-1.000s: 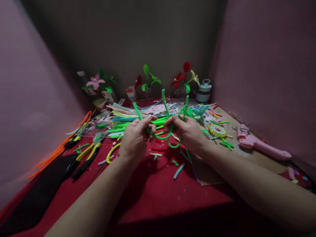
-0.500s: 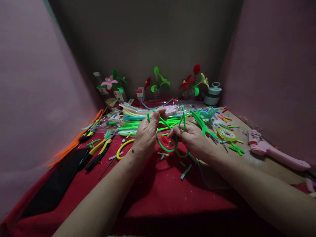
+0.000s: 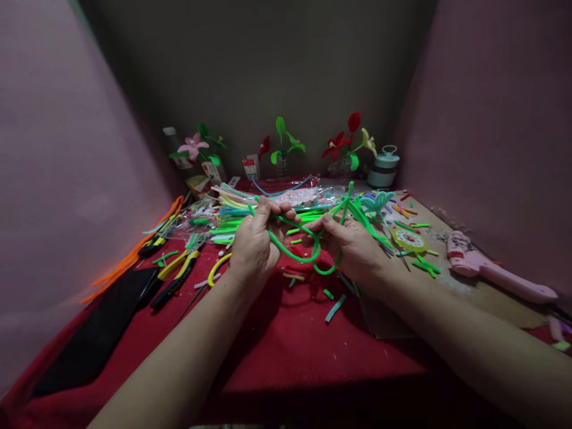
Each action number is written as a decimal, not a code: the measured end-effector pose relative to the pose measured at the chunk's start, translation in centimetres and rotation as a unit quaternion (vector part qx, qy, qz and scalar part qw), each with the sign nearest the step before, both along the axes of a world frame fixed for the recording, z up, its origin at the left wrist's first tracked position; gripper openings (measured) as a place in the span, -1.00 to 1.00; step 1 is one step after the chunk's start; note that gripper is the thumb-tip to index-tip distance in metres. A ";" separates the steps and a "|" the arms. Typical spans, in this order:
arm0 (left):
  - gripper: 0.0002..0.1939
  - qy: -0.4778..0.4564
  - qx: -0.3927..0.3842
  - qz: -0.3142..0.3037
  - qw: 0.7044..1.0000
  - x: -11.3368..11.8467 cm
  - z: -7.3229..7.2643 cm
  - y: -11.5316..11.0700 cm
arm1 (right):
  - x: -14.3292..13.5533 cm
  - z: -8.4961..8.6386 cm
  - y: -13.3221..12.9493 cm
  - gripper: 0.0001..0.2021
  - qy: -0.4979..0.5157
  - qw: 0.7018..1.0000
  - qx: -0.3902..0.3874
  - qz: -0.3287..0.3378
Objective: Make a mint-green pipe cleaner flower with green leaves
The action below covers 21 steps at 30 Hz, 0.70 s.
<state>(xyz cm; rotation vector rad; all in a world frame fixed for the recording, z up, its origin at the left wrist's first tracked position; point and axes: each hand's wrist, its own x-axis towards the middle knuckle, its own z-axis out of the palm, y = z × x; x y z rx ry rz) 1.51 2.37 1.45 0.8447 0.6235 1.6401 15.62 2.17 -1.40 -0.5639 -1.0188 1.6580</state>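
Head view: left hand [image 3: 254, 241] and right hand [image 3: 355, 247] each pinch the looped green stem [image 3: 300, 260] above the red table [image 3: 290, 345], back from its front edge; fingers hide parts, so one length or two, I cannot tell. The left wrist partly covers a yellow ring [image 3: 211, 274].

the left hand [image 3: 255, 241] and right hand [image 3: 355, 250] hold looped green chenille [image 3: 300, 258] between them — pliers [image 3: 183, 275] to its left, a pink tool [image 3: 500, 279] to its right, fuzzy red flower [image 3: 336, 145] behind it.

Small craft workspace, red cloth-covered table [image 3: 304, 357], pipe-cleaner bundle [image 3: 227, 226], pliers [image 3: 188, 266], fuzzy red flower [image 3: 336, 146]
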 end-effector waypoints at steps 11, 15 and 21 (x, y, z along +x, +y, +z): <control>-0.67 -0.104 -0.085 0.090 0.987 0.0 -0.2 0.6 | 2.4 1.8 2.6 -0.79 0.120 0.979 -0.031 -0.161; -0.65 -0.098 -0.073 0.095 0.988 -0.5 -0.1 1.2 | 2.6 2.2 2.8 -0.77 0.130 0.980 -0.060 -0.135; -0.62 -0.078 -0.079 0.056 0.992 -2.6 1.0 1.7 | 1.9 1.6 2.0 -0.82 0.105 0.993 -0.039 -0.031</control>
